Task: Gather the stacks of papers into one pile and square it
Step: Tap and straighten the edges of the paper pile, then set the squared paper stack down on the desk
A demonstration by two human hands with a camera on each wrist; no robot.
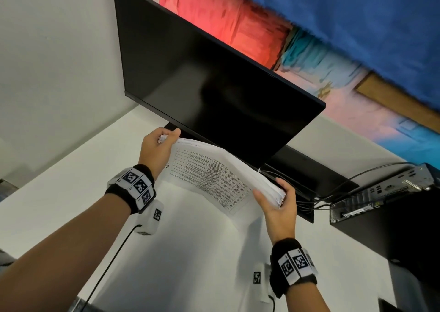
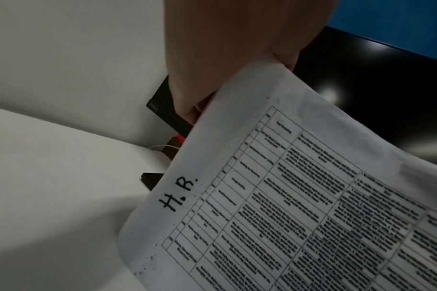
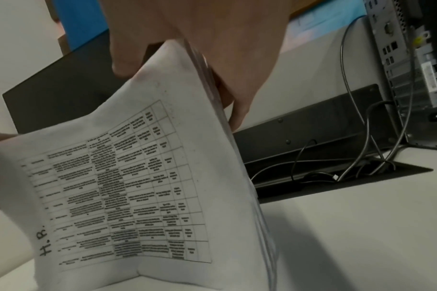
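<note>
One thick pile of white papers (image 1: 209, 171) stands on its long edge on the white desk (image 1: 71, 187), its front sheet printed with a table and marked "H.R." (image 2: 177, 196). My left hand (image 1: 159, 144) grips the pile's left end, thumb on the front and fingers behind. My right hand (image 1: 281, 199) grips the right end (image 3: 212, 82) the same way. The pile (image 3: 128, 187) bows in the middle and leans back toward the monitor. Its bottom edge meets the desk in the right wrist view.
A black monitor (image 1: 202, 78) stands just behind the pile. To the right, an open cable tray (image 3: 337, 167) in the desk holds several cables, with a computer tower (image 1: 385, 190) beyond it. A black cable (image 1: 112, 257) runs from my left wrist over the desk's near part.
</note>
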